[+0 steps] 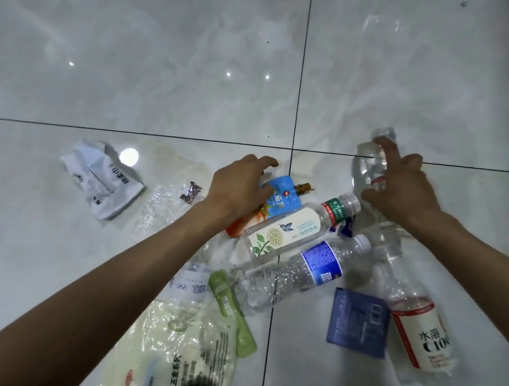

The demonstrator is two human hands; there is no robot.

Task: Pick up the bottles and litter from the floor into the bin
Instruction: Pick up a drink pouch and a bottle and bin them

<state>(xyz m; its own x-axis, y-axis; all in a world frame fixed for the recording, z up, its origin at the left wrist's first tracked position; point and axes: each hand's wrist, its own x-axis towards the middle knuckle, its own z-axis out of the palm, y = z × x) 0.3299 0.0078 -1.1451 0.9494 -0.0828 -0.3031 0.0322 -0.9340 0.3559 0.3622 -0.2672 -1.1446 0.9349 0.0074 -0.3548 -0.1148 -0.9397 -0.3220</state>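
Tiled floor (167, 56), clear crumpled bottles (285, 275).

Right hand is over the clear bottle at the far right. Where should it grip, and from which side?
Grip the clear bottle from above, around the body just below the shoulder. It lies on its side with the neck pointing away, and the right hand is above it, fingers spread.

A crumpled white paper wrapper (102, 180) lies far left on the grey tiled floor (167, 56); right of it a clear plastic bottle with a butterfly label (293, 229), then a blue square card (359, 322) beside a red-and-white labelled clear bottle (415, 331)
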